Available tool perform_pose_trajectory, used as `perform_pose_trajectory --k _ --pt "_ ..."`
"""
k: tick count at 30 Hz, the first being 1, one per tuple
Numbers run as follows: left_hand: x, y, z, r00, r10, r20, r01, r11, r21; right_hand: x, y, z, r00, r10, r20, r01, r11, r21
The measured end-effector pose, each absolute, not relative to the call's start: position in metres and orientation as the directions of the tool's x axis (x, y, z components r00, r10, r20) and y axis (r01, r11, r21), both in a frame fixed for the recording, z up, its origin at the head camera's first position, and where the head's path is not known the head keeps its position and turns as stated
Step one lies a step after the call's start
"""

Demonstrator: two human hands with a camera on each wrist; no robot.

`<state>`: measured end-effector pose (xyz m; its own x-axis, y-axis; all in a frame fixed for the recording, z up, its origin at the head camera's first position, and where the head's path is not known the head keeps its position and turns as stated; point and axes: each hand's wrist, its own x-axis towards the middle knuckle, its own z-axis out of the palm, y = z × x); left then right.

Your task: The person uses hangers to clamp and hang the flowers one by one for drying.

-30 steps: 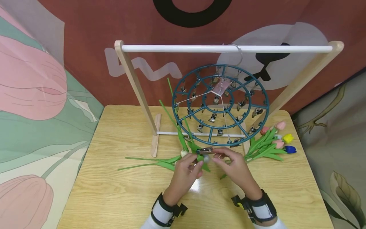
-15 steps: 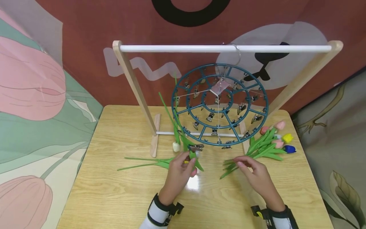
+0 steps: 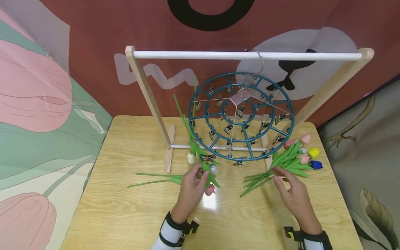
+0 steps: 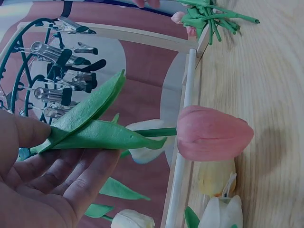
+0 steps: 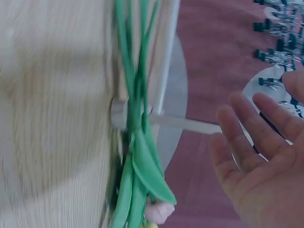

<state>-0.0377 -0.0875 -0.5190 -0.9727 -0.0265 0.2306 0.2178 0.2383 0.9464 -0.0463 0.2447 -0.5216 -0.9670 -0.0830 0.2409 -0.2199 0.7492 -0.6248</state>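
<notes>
My left hand (image 3: 192,185) pinches an artificial pink tulip (image 4: 213,133) by its green leaves, thumb above and fingers below. This flower hangs head down at the front left edge of a round teal clip hanger (image 3: 249,149). A metal clip (image 3: 207,158) sits just above the fingers; whether it bites the stem is hidden. A white tulip (image 3: 191,158) and a pale blue tulip (image 3: 213,169) are close by. On the right, my right hand (image 3: 293,194) hovers with loosely spread fingers beside a bunch of tulips (image 3: 285,158), holding nothing.
The hanger hooks over the white bar (image 3: 193,55) of a wooden stand, with several clips dangling from its rings. Flower stems (image 3: 150,173) lie on the wooden table (image 3: 125,215) left of the left hand. A patterned cloth (image 3: 93,21) backs the table.
My right hand has left the clip beside the left hand and moved right to the tulip bunch. The hanger has turned slightly. The left hand has shifted a little left, still pinching the pink tulip.
</notes>
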Motion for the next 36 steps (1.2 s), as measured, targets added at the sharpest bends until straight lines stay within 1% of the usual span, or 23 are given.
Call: perform_pose_trajectory --k 5,8,13,18,28,32,34,36 --pt "-0.037 -0.089 -0.518 -0.983 -0.024 0.181 0.172 0.214 0.961 -0.049 0.250 -0.526 -0.955 -0.120 0.270 -0.252 0.808 -0.532" --pt "-0.037 -0.089 -0.518 -0.984 -0.019 0.177 0.169 0.209 0.963 -0.050 0.253 -0.528 -0.954 -0.134 0.269 -0.258 0.824 -0.504" --pt "-0.036 -0.089 -0.518 -0.986 -0.021 0.166 0.159 0.188 0.969 -0.051 0.254 -0.531 -0.957 -0.147 0.252 -0.260 0.821 -0.508" --pt "-0.036 -0.090 -0.519 -0.989 -0.011 0.145 0.140 0.198 0.970 -0.049 0.252 -0.532 -0.963 -0.152 0.222 -0.249 0.816 -0.521" --pt "-0.036 -0.111 -0.523 -0.991 0.032 0.127 0.131 0.216 0.967 -0.053 0.257 -0.537 -0.947 -0.186 0.263 -0.298 0.817 -0.493" --pt "-0.034 -0.134 -0.527 -0.992 0.020 0.127 0.127 0.300 0.946 -0.055 0.258 -0.539 -0.939 -0.201 0.278 -0.315 0.827 -0.466" --pt "-0.032 -0.149 -0.530 -0.993 0.014 0.116 0.113 0.392 0.913 -0.056 0.259 -0.541 -0.935 -0.209 0.286 -0.324 0.830 -0.454" --pt "-0.030 -0.167 -0.535 -0.995 0.020 0.095 0.092 0.508 0.857 -0.057 0.260 -0.541 -0.932 -0.215 0.292 -0.331 0.834 -0.442"
